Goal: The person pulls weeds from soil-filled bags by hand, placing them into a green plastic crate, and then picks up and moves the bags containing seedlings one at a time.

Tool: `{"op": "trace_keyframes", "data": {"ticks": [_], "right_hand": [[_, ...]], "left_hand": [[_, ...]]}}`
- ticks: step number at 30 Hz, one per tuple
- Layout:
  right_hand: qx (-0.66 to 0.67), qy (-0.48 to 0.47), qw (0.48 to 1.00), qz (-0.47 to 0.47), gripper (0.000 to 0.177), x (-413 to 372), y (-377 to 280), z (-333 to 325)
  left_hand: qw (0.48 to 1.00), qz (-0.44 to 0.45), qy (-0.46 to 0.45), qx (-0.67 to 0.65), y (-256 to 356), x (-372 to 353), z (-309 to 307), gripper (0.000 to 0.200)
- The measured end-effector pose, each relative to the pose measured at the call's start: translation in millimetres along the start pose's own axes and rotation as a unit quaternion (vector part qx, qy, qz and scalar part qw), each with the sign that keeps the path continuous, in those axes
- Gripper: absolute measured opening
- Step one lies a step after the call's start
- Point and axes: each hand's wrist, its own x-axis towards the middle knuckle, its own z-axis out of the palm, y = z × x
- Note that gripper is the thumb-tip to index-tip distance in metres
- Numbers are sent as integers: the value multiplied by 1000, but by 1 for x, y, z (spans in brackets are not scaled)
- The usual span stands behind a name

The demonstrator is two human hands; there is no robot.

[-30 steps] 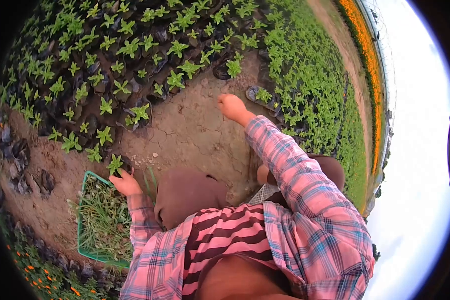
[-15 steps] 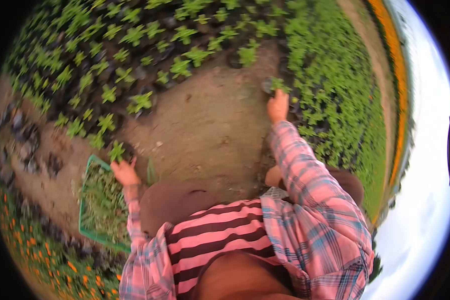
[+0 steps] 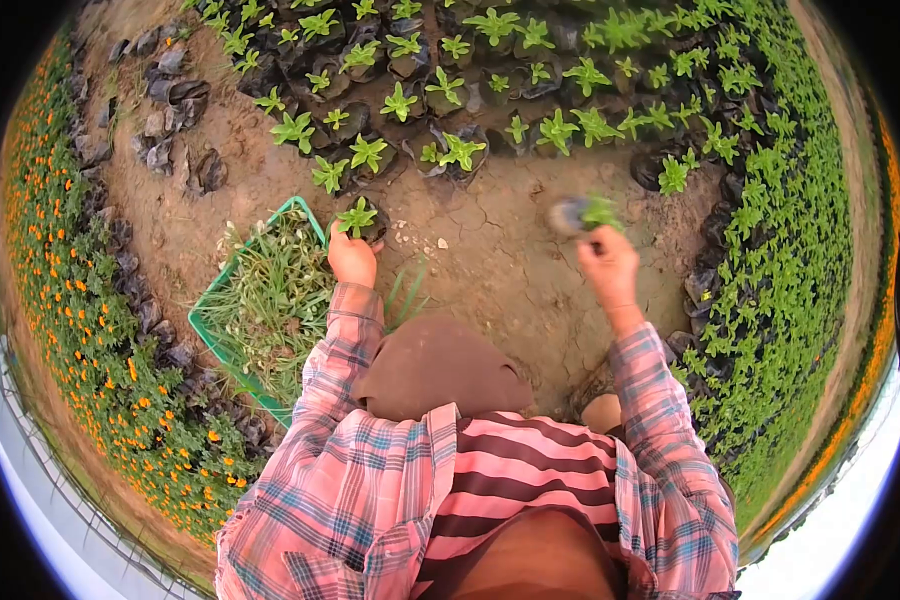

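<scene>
My left hand [image 3: 352,258] is closed around the side of a seedling in a black grow bag [image 3: 358,218], beside the green crate. Its leaves stand upright above my fingers. Over the bare soil on the right, my right hand [image 3: 610,265] grips another bagged seedling [image 3: 598,213]. That plant is smeared by motion and its bag looks tilted to the left. Part of the left bag is hidden by my hand. Close by my left forearm, the green plastic crate [image 3: 210,335] holds pulled weeds [image 3: 275,300].
Rows of bagged seedlings [image 3: 460,150] stand ahead, and a dense green bed [image 3: 785,260] runs along the right. Crumpled black bags [image 3: 175,90] lie at the upper left. Orange flowers [image 3: 80,290] line the left side. My knee [image 3: 445,370] is near the crate.
The view has swung round. My right hand has moved away from the right-hand bed to over the bare soil, carrying its seedling. My left hand stays on its bag by the crate.
</scene>
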Motion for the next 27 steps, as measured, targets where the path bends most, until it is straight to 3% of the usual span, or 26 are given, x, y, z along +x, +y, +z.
{"op": "trace_keyframes", "data": {"ticks": [2, 4, 5, 6, 7, 8, 9, 10, 12, 14, 16, 18, 19, 20, 21, 22, 23, 24, 26, 27], "right_hand": [[3, -77, 990, -114, 13, 10, -46, 28], [49, -142, 962, -226, 14, 18, -74, 62], [38, -172, 956, -235, 11, 20, -85, 82], [52, -186, 946, -259, 6, 23, -99, 97], [37, -148, 943, -296, 4, 21, -104, 118], [39, -131, 938, -319, 4, 20, -107, 134], [3, -149, 939, -309, 7, 18, -103, 151], [-32, -193, 932, -304, 11, 17, -103, 156], [56, -190, 945, -260, 17, 11, -101, 132], [95, -113, 966, -211, 20, 2, -88, 87], [18, -34, 993, -111, 25, -5, -34, 65], [-7, 135, 991, -3, 22, -10, 31, 27], [-18, 215, 974, 69, 20, -11, 61, 5], [-69, 269, 952, 132, 20, -17, 95, -17], [-70, 307, 934, 169, 21, -22, 129, -39], [-161, 317, 915, 190, 23, -31, 161, -60], [-222, 343, 886, 221, 29, -35, 171, -76], [-213, 341, 865, 300, 36, -33, 176, -90], [-178, 320, 864, 346, 40, -24, 188, -104], [-172, 318, 866, 345, 40, -21, 194, -109]], "left_hand": [[996, -30, 10, -80, -11, 6, -3, 40], [998, -8, 15, -60, -14, 8, -9, 39], [999, 12, 10, -49, -17, 8, -6, 38], [994, -38, -15, -103, -49, 22, -18, 28], [990, -38, -71, -119, -78, 38, -33, 30], [962, -46, -138, -231, -110, 56, -44, 41], [954, -28, -171, -245, -116, 64, -54, 34], [998, 2, -69, -2, -34, 20, -22, 35], [998, -33, -45, -7, -12, 4, -19, 41], [1000, -24, -19, -5, 5, -26, -11, 43], [999, -30, 2, 18, 8, -48, -4, 47], [991, -16, -10, 130, -2, -62, -4, 47], [951, 158, 28, 266, -55, -49, -16, 43], [951, 160, 25, 263, -52, -55, -9, 43], [966, 98, -4, 238, -43, -69, -1, 41], [976, 36, -32, 213, -38, -77, 3, 38], [989, -23, -98, 106, -44, -80, 7, 31], [990, -20, -95, 104, -47, -82, 12, 31], [953, 66, -263, 135, -49, -88, 23, 23], [945, 72, -280, 153, -43, -91, 31, 19]]}}
